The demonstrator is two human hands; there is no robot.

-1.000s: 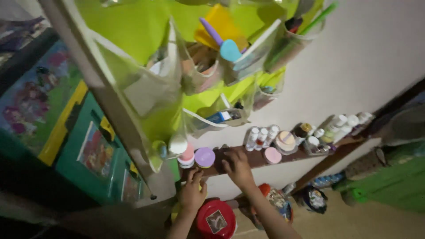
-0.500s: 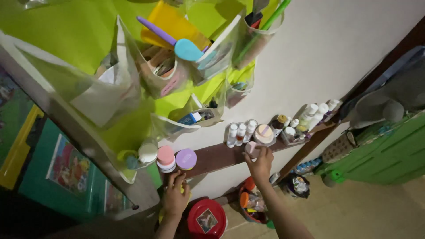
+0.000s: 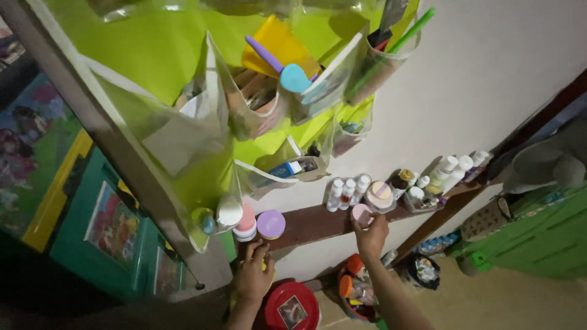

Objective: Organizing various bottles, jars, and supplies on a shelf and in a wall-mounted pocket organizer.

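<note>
Fingers of right hand seemingly grip small pink jar just above it.

Small round pink jar: low, squat, lid closed, pale pink top facing up and toward the camera. It sat on the dark brown wooden ledge along the white wall, near the ledge's front edge, just left of a wider round container with a cream-and-pink lid. Right hand gripped it from below and in front, fingertips wrapped round its side; jar appeared upright, slightly tilted in view. Left hand rested with fingers on the ledge's front edge, below a purple-lidded jar, not touching that jar.
</note>
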